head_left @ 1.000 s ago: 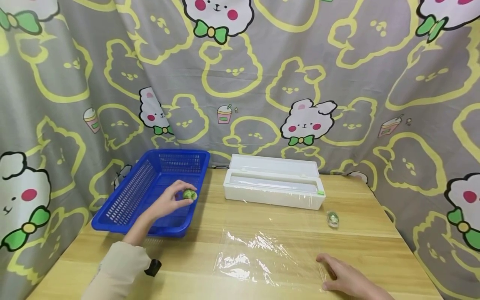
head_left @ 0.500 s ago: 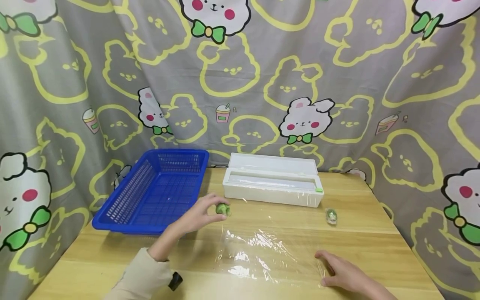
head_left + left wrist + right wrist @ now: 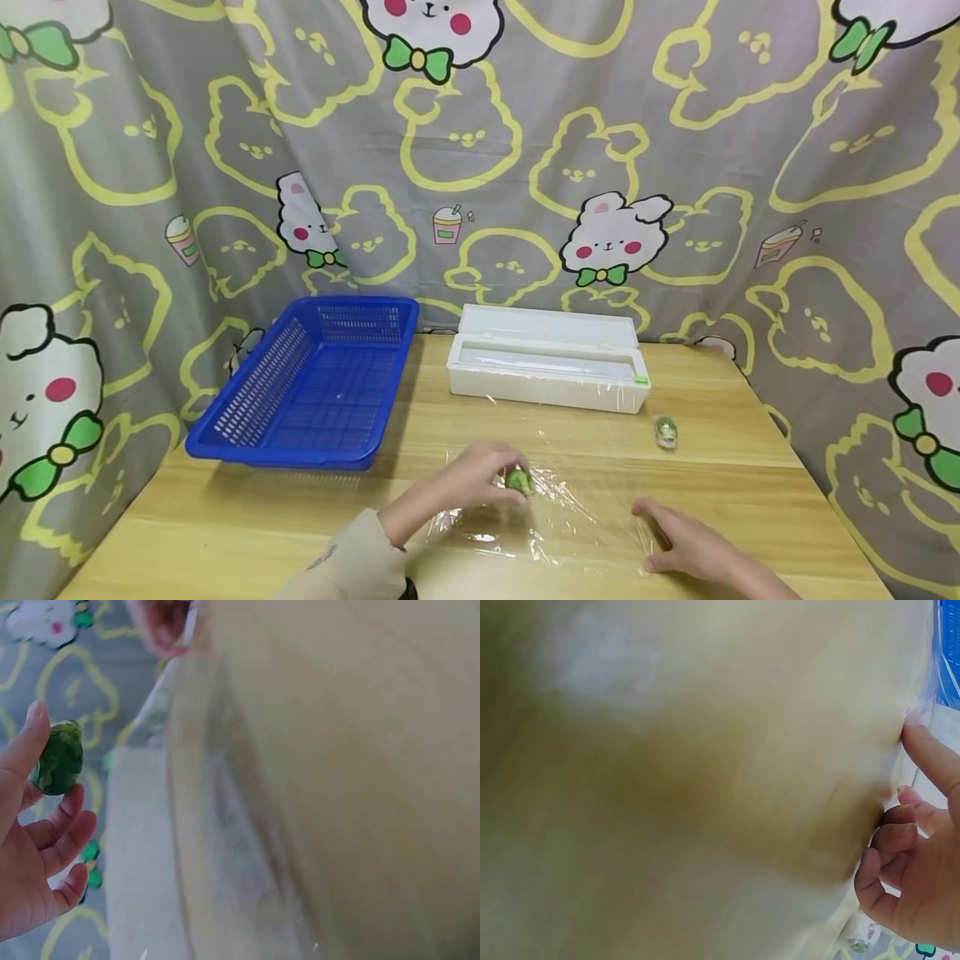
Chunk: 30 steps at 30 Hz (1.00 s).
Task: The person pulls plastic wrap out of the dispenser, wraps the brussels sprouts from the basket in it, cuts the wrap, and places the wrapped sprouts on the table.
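Note:
In the head view my left hand (image 3: 480, 477) pinches a small green Brussels sprout (image 3: 519, 481) between thumb and fingers, over a sheet of clear cling film (image 3: 558, 537). The left wrist view shows the same Brussels sprout (image 3: 58, 759) between thumb and fingertips, the other fingers loosely bent. My right hand (image 3: 686, 546) is at the film's right edge, thumb and forefinger spread apart with their tips touching it. In the right wrist view the right thumb reaches the film's edge, and the other fingers are bent beside it.
The film runs out from a long white dispenser box (image 3: 547, 392) with its lid raised, at the table's back. Right of it lies a small film-wrapped green piece (image 3: 664, 432). A blue plastic basket (image 3: 386, 400) stands at the left. A patterned curtain (image 3: 480, 150) hangs behind the wooden table (image 3: 750, 467).
My left hand has carried the Brussels sprout from over the basket's right rim, rightward and toward me, to over the cling film. The right hand has stayed at the film's edge.

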{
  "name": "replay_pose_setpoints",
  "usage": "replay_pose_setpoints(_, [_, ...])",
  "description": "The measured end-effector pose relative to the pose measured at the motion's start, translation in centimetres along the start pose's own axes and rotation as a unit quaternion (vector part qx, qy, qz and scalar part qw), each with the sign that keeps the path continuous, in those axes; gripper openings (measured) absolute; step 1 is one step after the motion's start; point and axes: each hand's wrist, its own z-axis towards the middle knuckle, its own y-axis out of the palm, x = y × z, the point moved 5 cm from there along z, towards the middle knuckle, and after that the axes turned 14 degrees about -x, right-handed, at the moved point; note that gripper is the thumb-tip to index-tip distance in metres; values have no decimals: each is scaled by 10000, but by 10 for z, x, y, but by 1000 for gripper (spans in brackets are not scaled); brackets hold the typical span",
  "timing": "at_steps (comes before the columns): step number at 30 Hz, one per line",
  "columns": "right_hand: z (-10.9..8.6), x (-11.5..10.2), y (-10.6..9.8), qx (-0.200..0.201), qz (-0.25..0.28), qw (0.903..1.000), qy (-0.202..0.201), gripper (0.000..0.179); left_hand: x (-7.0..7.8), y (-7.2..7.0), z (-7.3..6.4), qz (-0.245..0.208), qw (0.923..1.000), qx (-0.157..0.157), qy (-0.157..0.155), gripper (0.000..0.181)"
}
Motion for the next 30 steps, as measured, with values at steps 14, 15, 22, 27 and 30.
replay_pose_setpoints(14, [2, -3, -2, -86, -69, 9999, 23, 70, 2, 43, 39, 1620, 9817, -960, -267, 44])
replay_pose_setpoints(15, [2, -3, -2, -60, -130, 9999, 42, 70, 1, 45, 39, 1614, 9813, -995, -344, 44])
replay_pose_setpoints(22, [2, -6, -2, 12, -357, 9993, 47, 69, 0, 54, 40, 1444, 9809, -1144, -621, 43])
replay_pose_setpoints(27, [1, -5, -3, -84, -82, 9999, -6, 70, -1, 55, 39, 1134, 9843, -1151, -707, 44])
replay_pose_setpoints(30, [0, -4, -3, -134, 21, 9999, -25, 70, -2, 56, 38, 898, 9859, -1186, -764, 47])
